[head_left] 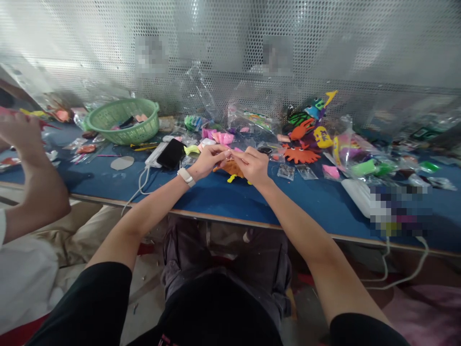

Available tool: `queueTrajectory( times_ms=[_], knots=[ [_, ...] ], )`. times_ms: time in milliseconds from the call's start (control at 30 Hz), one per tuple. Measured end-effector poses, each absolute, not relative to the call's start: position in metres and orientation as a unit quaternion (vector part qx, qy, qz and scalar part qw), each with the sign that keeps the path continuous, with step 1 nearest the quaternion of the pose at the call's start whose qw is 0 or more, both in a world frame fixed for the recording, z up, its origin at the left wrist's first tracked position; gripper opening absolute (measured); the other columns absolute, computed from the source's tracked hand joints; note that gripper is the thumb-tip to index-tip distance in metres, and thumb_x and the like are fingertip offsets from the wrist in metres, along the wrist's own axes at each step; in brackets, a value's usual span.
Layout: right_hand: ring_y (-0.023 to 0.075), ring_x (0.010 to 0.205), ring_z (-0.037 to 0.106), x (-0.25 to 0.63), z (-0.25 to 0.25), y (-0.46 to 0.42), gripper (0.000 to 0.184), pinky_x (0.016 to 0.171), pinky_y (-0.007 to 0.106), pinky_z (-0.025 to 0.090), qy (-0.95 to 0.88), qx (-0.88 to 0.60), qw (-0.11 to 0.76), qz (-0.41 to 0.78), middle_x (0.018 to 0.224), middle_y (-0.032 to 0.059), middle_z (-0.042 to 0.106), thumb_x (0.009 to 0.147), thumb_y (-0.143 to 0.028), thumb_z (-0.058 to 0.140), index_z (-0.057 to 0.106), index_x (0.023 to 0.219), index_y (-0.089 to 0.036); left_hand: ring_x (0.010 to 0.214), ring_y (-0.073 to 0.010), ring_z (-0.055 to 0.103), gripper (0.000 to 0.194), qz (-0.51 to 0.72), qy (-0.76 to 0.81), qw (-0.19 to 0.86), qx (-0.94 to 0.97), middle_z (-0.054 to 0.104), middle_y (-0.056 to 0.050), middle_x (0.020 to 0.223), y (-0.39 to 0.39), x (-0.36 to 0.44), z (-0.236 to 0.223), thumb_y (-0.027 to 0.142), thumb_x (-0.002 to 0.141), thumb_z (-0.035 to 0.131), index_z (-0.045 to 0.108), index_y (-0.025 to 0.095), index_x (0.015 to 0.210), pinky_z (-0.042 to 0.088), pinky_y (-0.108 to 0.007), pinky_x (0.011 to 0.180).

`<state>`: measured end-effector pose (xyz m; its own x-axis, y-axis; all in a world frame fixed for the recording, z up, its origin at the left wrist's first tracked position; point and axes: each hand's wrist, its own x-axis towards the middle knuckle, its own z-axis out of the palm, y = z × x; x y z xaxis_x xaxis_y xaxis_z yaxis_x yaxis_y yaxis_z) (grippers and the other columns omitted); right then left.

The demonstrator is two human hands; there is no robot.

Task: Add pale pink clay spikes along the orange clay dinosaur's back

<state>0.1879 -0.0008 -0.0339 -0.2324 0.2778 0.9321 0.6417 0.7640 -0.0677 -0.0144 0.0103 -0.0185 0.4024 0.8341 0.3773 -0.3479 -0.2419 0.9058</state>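
Observation:
My left hand [209, 161], with a pale watch band [186, 177] on its wrist, meets my right hand [255, 166] at the fingertips. Both hands are closed in a pinch, and whatever lies between the fingers is too small to make out. Just below them on the blue table [223, 204] rests an orange clay figure [232, 167] with yellow feet, partly covered by my hands. Pink clay packets [224, 138] lie behind my fingers. Right of my right hand sits a red-orange crab figure [301, 154].
A green plastic basket [126, 122] stands at the back left. Nearer are a black phone [171, 154], a white cabled device [155, 156] and a grey disc [122, 163]. Another white device [356, 196] lies right. A co-worker's arm [39, 178] reaches in from the left.

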Motion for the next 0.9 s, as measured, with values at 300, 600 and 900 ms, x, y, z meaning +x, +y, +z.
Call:
queueTrajectory(
  times_ms=[300,600,900],
  knots=[
    [0.0114,0.059,0.055,0.191,-0.036,0.001,0.035,0.061,0.026,0.046,-0.784,-0.295,0.52,-0.168,0.07,0.0002,0.065,0.114,-0.044,0.062,0.088,0.12,-0.022,0.045,-0.0044,0.053,0.058,0.501,0.201,0.575,0.616,0.061,0.005,0.056,0.013,-0.016,-0.023,0.065,0.072,0.101,0.079,0.014,0.087,0.039,-0.018,0.043],
    [0.0113,0.056,0.054,0.189,-0.032,-0.001,0.027,0.057,0.027,0.043,-0.761,-0.28,0.561,-0.165,0.066,-0.0011,0.06,0.11,-0.041,0.07,0.09,0.113,-0.023,0.051,-0.0057,0.057,0.058,0.502,0.2,0.576,0.613,0.064,0.004,0.066,0.019,-0.017,-0.028,0.065,0.076,0.098,0.08,0.014,0.096,0.041,-0.018,0.044],
    [0.0128,0.054,0.046,0.179,-0.024,-0.007,0.04,0.056,0.03,0.043,-0.72,-0.312,0.614,-0.083,0.06,-0.0048,0.045,0.108,-0.054,0.069,0.09,0.107,-0.021,0.074,-0.0094,0.07,0.041,0.608,0.242,0.178,0.735,0.083,-0.011,0.11,0.026,-0.018,-0.038,0.058,0.093,0.087,0.089,0.019,0.106,0.057,-0.022,0.062]
  ],
)
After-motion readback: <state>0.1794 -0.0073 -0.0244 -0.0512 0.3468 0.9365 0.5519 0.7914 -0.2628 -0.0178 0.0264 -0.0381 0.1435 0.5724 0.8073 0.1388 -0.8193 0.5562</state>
